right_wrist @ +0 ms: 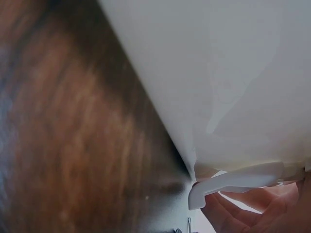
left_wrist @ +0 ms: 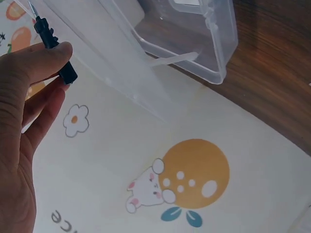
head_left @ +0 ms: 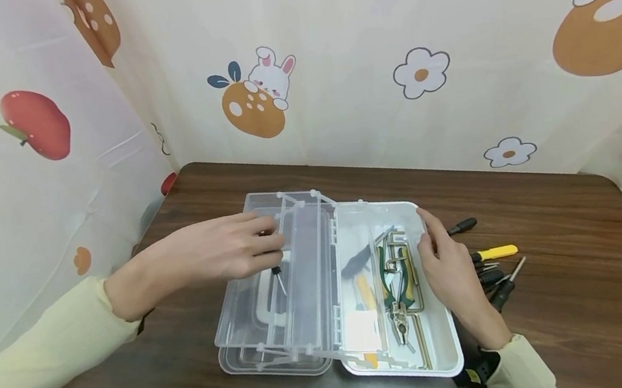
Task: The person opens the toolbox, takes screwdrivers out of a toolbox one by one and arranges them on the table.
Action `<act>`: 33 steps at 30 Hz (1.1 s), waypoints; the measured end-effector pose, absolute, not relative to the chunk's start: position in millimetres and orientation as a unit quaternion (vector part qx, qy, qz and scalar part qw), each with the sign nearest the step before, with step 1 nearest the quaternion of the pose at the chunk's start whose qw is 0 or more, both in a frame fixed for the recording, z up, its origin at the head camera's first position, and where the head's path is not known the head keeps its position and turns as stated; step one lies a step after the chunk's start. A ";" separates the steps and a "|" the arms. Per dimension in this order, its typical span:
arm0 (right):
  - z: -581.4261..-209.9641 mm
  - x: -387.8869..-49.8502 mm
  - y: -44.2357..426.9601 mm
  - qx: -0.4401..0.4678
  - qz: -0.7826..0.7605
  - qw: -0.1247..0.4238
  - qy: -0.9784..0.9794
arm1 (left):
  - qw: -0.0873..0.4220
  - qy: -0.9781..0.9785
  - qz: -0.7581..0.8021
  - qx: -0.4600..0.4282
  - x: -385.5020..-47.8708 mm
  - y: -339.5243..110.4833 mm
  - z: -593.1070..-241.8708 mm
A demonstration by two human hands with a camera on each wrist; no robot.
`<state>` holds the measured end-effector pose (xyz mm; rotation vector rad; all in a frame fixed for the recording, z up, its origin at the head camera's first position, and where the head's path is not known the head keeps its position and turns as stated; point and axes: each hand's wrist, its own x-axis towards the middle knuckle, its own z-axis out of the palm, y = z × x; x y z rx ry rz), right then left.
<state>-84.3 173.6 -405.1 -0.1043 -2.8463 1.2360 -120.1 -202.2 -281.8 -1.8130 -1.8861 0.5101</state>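
My left hand [head_left: 219, 250] pinches a small screwdriver [left_wrist: 51, 41] with a black handle and thin metal tip, above the folded-back clear lid [head_left: 229, 333] of a toolbox. The tip points away from the palm in the left wrist view. My right hand [head_left: 455, 273] holds the right rim of the white toolbox [head_left: 452, 345], its fingers around the edge in the right wrist view. Inside the box lie pliers [head_left: 399, 316] with green and yellow handles and brassy hex keys [head_left: 422, 342]. Yellow and grey items show blurred through a clear flap [head_left: 350, 228].
Right of the box, partly behind my right hand, lie a yellow-handled screwdriver [head_left: 495, 253] and several dark-handled tools [head_left: 500, 293]. The brown wooden table [head_left: 576, 265] meets a printed curtain [head_left: 346, 99] at the back and left.
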 end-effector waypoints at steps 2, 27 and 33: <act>-405.1 -84.0 173.6 -0.034 0.399 0.015 -0.916 | 0.238 -0.690 0.187 -0.657 -119.2 -205.4 -283.4; -406.0 -83.8 171.9 -0.032 0.387 0.032 -0.921 | 0.262 -0.762 0.034 -0.592 -119.4 -224.5 -307.1; -406.1 -83.8 172.1 -0.034 0.385 0.031 -0.922 | 0.261 -0.771 -0.003 -0.580 -121.2 -223.0 -313.7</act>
